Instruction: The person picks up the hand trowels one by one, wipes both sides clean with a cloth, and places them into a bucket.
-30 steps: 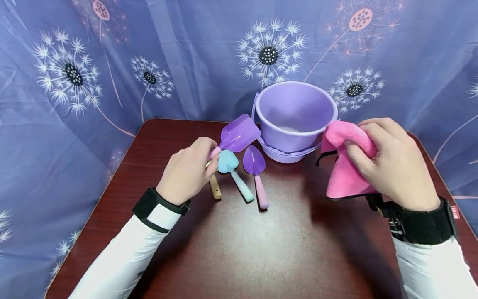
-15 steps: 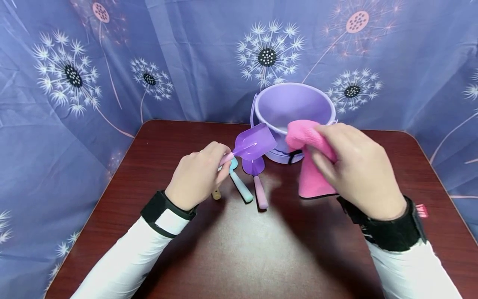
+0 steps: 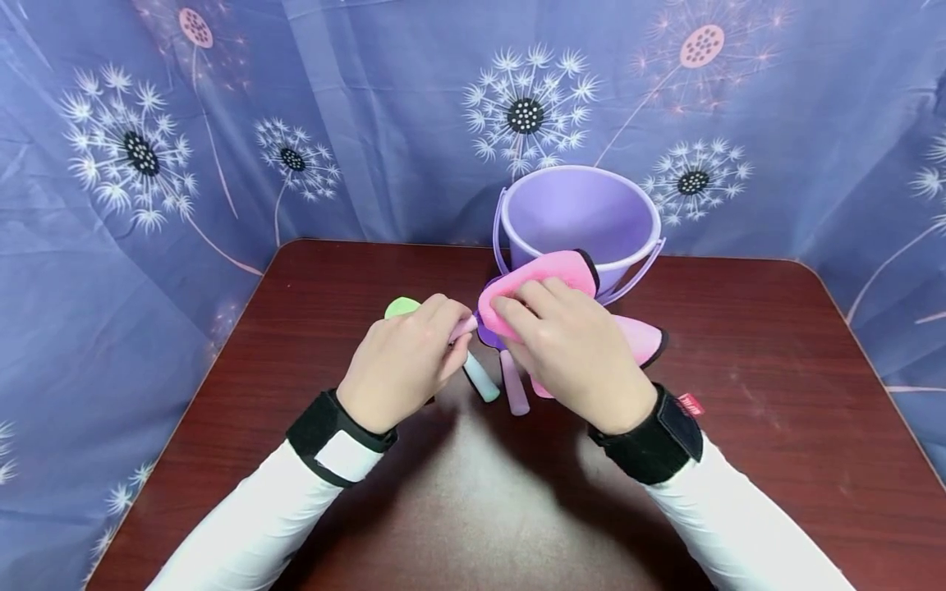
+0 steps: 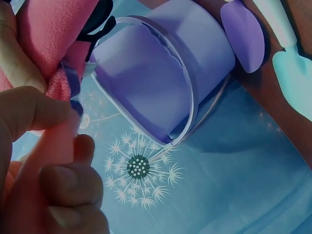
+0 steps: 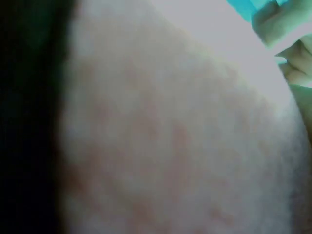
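My left hand (image 3: 402, 361) grips a small toy shovel by its pink handle (image 4: 48, 151). My right hand (image 3: 572, 353) holds a pink cloth (image 3: 550, 269) with a black edge, folded over the shovel's purple blade, which it almost wholly hides. Both hands are close together above the table, in front of the purple bucket (image 3: 609, 277). Beneath them lie a purple trowel with a pink handle (image 3: 514, 384) and a teal trowel (image 4: 292, 83). The right wrist view is mostly filled by blurred skin.
A light-green blade (image 3: 401, 306) shows behind my left hand. The bucket stands upright at the back of the brown table (image 3: 776, 369), its handle hanging down in front. A blue curtain (image 3: 399, 107) with dandelion prints hangs right behind the table.
My right hand has moved left with the cloth and brought it over the shovel's blade, which was bare before. My left hand has shifted slightly right with the shovel.
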`<state>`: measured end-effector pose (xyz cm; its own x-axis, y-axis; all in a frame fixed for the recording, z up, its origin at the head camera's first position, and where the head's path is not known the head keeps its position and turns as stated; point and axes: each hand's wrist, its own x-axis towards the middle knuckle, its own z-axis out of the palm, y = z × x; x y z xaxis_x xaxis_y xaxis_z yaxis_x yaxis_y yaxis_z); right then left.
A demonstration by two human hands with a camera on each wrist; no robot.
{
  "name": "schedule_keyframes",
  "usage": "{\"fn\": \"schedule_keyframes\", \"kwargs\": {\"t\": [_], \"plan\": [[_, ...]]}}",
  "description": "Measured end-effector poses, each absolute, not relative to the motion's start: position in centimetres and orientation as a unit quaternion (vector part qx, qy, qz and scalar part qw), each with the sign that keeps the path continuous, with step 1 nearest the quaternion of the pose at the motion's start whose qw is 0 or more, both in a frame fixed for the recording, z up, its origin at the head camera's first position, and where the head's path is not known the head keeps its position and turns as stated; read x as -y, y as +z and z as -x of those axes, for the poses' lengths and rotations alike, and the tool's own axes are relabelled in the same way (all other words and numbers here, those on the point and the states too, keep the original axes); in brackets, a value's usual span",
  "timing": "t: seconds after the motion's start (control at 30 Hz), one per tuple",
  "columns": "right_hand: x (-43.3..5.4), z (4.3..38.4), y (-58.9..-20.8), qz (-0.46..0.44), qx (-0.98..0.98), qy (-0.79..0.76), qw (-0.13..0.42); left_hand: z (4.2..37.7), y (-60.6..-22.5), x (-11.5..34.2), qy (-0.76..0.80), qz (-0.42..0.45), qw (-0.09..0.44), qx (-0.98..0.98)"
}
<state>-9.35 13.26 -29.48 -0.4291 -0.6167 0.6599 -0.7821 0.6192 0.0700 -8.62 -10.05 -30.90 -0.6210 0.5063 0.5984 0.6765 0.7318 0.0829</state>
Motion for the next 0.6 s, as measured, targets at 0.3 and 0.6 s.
{"fn": "schedule_keyframes", "kwargs": {"t": [0.3, 0.6], "plan": [[-12.9, 9.6, -29.8, -0.364, 0.849, 0.121, 0.365, 8.3, -31.0, 9.7, -0.143, 0.346, 0.303, 0.877], [-14.5, 9.5, -29.3, -0.293, 0.87, 0.117, 0.38, 8.0, -30.8, 9.8, -0.133, 0.346, 0.295, 0.881]]}}
